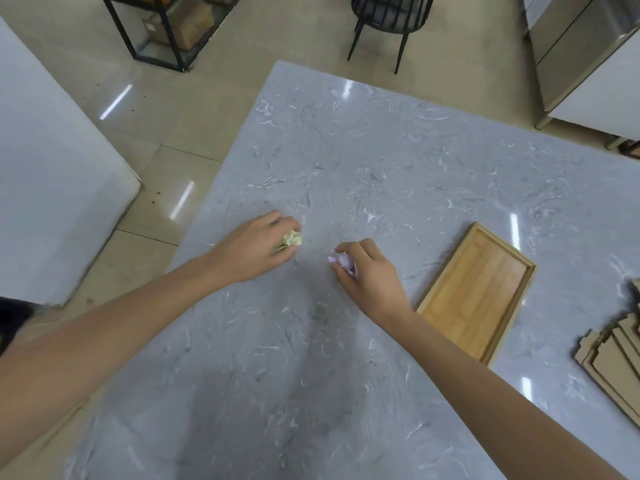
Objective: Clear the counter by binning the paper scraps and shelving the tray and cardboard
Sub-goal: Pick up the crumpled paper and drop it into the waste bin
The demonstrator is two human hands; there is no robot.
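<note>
On the grey marble counter [381,150] my left hand [256,247] is closed around a crumpled yellow paper scrap [292,239]. A little to its right, my right hand [370,275] grips a crumpled pale purple paper scrap [344,262]. Both hands rest low on the counter's middle. Right of my right wrist lies an empty wooden tray [485,292], set at an angle. Several flat cardboard pieces [613,355] are stacked at the right edge of the view, partly cut off.
A black metal shelf [173,29] holding cardboard boxes stands on the tiled floor beyond the counter's left corner. A black chair [384,19] is behind the counter. A white block [52,174] stands at left and steel cabinets [581,57] at far right.
</note>
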